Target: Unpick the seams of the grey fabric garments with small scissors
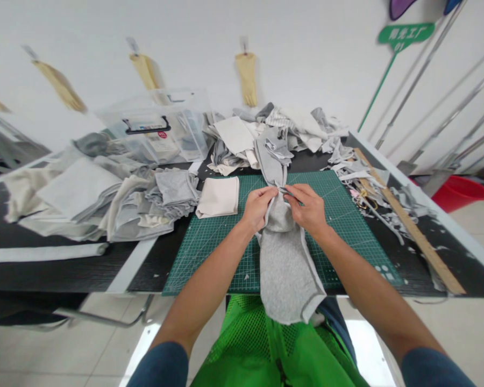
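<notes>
Over the green cutting mat [221,252], the left hand [258,207] and right hand [308,208], close together, pinch grey fabric [287,274]; folded cream cloth [218,196] covers the mat's far left corner.

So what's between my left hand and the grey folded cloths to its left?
The head view shows a folded cream cloth, then some green cutting mat beside your left hand.
</notes>
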Motion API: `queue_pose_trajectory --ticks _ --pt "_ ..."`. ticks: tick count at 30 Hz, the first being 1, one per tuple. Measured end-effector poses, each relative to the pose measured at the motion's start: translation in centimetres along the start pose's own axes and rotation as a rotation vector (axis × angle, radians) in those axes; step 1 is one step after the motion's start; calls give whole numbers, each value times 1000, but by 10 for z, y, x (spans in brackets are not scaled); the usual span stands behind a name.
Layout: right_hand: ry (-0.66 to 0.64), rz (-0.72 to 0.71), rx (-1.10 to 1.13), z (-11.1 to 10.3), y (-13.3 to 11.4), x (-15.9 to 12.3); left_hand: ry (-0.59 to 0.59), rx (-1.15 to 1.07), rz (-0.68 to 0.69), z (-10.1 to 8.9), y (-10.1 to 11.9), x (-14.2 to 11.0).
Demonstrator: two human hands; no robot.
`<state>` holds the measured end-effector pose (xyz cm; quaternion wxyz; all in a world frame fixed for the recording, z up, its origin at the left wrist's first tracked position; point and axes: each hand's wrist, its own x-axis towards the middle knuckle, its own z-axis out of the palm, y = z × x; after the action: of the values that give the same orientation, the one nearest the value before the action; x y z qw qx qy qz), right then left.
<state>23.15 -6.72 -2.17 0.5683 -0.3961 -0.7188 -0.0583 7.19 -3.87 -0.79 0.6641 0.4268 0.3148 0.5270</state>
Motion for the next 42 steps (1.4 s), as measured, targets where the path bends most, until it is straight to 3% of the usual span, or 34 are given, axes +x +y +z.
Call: queue_pose_trajectory --ticks 12,17,21,26,42 --pt "12 151 36 -4 -9 3 58 57 52 1 0 0" --pt "-16 114 12 -3 -7 1 104 138 98 0 -4 1" --pt "-20 64 4 0 -4 0 64 151 117 1 -5 -1" --pt "-29 77 -11 0 -3 0 4 153 133 1 -5 -2" --pt "-25 84 14 -1 -4 1 19 176 201 0 -7 -1"
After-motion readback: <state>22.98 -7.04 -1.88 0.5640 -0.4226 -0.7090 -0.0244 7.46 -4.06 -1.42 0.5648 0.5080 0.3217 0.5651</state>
